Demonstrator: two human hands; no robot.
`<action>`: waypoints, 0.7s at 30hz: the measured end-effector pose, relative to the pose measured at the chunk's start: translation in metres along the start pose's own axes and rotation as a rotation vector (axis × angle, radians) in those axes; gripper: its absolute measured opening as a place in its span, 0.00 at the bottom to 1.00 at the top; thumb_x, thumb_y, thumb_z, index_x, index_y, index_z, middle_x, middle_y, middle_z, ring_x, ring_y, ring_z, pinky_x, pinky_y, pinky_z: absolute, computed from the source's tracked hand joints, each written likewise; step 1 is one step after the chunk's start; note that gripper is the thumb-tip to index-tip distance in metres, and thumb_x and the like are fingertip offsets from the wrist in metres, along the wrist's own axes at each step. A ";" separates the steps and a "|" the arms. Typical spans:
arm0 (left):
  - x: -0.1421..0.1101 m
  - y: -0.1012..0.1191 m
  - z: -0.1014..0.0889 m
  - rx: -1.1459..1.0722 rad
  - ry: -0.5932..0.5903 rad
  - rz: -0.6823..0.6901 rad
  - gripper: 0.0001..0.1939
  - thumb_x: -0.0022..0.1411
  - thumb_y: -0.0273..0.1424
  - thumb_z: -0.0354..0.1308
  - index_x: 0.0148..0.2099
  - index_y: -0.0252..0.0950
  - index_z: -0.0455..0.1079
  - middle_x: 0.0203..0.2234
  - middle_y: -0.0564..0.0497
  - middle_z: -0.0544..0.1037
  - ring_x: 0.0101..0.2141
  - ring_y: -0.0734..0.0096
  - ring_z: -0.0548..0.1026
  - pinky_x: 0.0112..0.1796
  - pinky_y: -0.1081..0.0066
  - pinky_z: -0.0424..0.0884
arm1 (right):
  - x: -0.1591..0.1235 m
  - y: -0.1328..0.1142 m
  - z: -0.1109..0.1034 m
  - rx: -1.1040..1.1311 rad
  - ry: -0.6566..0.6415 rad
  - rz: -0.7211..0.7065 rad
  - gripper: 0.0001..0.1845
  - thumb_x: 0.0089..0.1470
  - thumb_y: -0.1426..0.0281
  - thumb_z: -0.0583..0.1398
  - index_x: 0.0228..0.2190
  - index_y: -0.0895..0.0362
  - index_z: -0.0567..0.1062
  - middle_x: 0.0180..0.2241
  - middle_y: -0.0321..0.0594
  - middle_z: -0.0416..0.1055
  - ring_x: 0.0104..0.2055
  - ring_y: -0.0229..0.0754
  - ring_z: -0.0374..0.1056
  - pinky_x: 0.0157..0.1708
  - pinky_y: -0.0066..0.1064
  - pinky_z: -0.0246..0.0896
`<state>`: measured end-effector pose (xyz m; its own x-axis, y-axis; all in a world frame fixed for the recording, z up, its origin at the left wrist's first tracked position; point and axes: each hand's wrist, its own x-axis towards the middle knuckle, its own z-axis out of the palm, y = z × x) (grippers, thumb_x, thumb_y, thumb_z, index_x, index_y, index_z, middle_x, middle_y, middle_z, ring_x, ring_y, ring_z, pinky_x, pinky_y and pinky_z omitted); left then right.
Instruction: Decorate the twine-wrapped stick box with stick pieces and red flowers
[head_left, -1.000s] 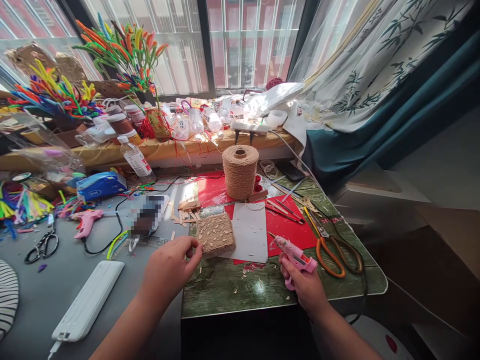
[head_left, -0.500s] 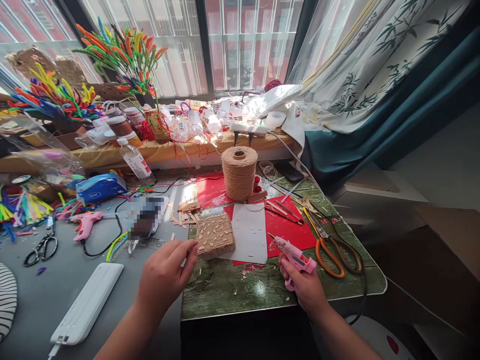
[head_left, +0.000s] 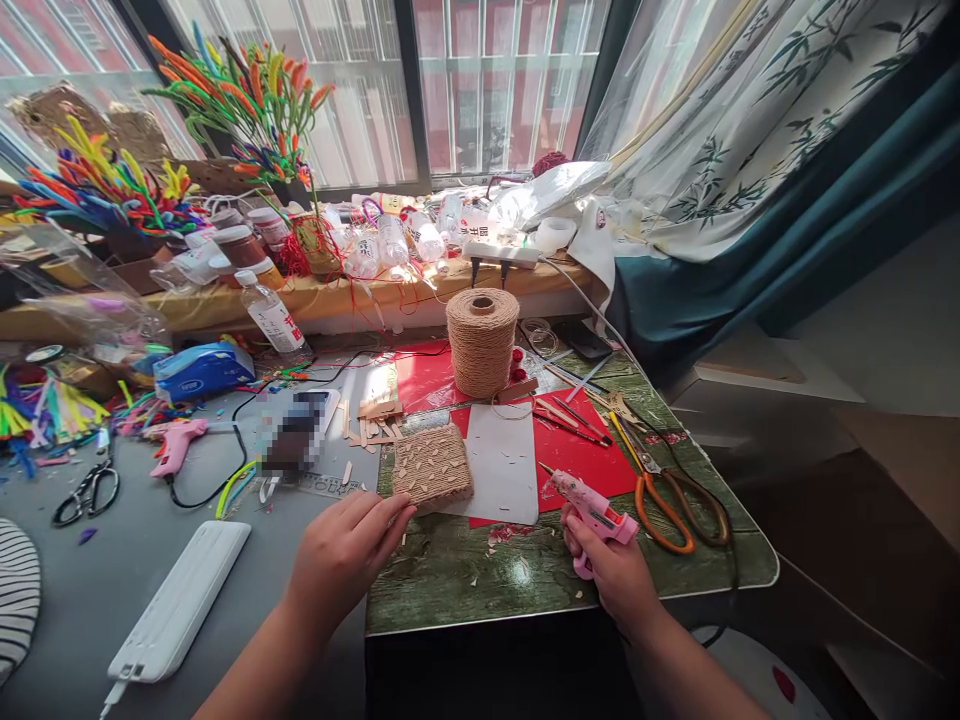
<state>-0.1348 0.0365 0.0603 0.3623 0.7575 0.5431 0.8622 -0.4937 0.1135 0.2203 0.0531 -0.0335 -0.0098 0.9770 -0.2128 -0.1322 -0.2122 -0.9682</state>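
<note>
My right hand (head_left: 611, 555) is wrapped round the grip of a pink hot glue gun (head_left: 592, 507), its nozzle pointing up and left. At the near left edge of a twine-wrapped block (head_left: 433, 462), the fingers of my left hand (head_left: 349, 545) are drawn together; anything between their tips is hidden. Small pale wood chips are scattered over the block's twine top. Behind it stands a large spool of jute twine (head_left: 482, 345). A light grey sheet (head_left: 501, 465) lies to the right of the block, over red sheets (head_left: 581, 450).
Large orange-handled scissors (head_left: 664, 500) lie right of the glue gun. Wood sticks (head_left: 375, 428) lie behind the block. A second pink glue gun (head_left: 178, 445), black scissors (head_left: 86, 495) and a white power strip (head_left: 180, 600) are on the left. Cords cross the table.
My left hand has moved slightly right and now reaches the block's near left edge. My right hand keeps the glue gun in nearly the same place.
</note>
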 end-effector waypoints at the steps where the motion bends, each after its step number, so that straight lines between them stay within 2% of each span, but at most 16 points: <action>1: 0.000 0.000 0.000 -0.006 0.005 0.002 0.09 0.67 0.28 0.65 0.49 0.38 0.75 0.29 0.52 0.77 0.30 0.69 0.74 0.35 0.68 0.68 | 0.000 0.001 0.000 -0.004 0.002 -0.004 0.18 0.59 0.54 0.66 0.40 0.55 0.77 0.24 0.34 0.64 0.26 0.38 0.58 0.23 0.28 0.54; 5: -0.003 0.000 0.001 0.010 0.059 0.002 0.10 0.65 0.28 0.67 0.49 0.38 0.75 0.30 0.52 0.79 0.30 0.69 0.75 0.35 0.69 0.68 | 0.000 0.001 -0.001 -0.012 -0.003 -0.023 0.18 0.60 0.54 0.66 0.39 0.56 0.77 0.24 0.35 0.64 0.26 0.38 0.59 0.23 0.29 0.54; 8: -0.006 -0.001 0.003 0.049 0.097 -0.016 0.15 0.65 0.29 0.68 0.53 0.37 0.74 0.33 0.51 0.80 0.31 0.68 0.77 0.37 0.68 0.70 | 0.000 0.000 -0.001 -0.008 -0.019 -0.011 0.18 0.59 0.54 0.66 0.38 0.56 0.77 0.24 0.34 0.63 0.25 0.37 0.57 0.22 0.28 0.53; 12: -0.008 -0.003 0.007 0.077 0.062 0.000 0.21 0.65 0.30 0.67 0.59 0.37 0.72 0.30 0.52 0.79 0.29 0.68 0.76 0.36 0.67 0.69 | 0.000 -0.001 0.001 0.003 0.006 0.000 0.19 0.58 0.53 0.67 0.39 0.56 0.77 0.23 0.34 0.63 0.24 0.36 0.57 0.21 0.28 0.52; 21: -0.012 -0.002 0.008 0.005 0.036 -0.007 0.17 0.66 0.27 0.65 0.56 0.39 0.74 0.25 0.55 0.74 0.26 0.70 0.71 0.32 0.69 0.65 | -0.001 -0.005 0.002 0.002 0.010 0.022 0.19 0.57 0.53 0.68 0.40 0.56 0.78 0.23 0.34 0.63 0.25 0.38 0.57 0.22 0.29 0.52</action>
<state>-0.1377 0.0320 0.0471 0.3431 0.7455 0.5715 0.8665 -0.4861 0.1139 0.2189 0.0532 -0.0276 -0.0031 0.9718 -0.2356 -0.1342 -0.2339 -0.9630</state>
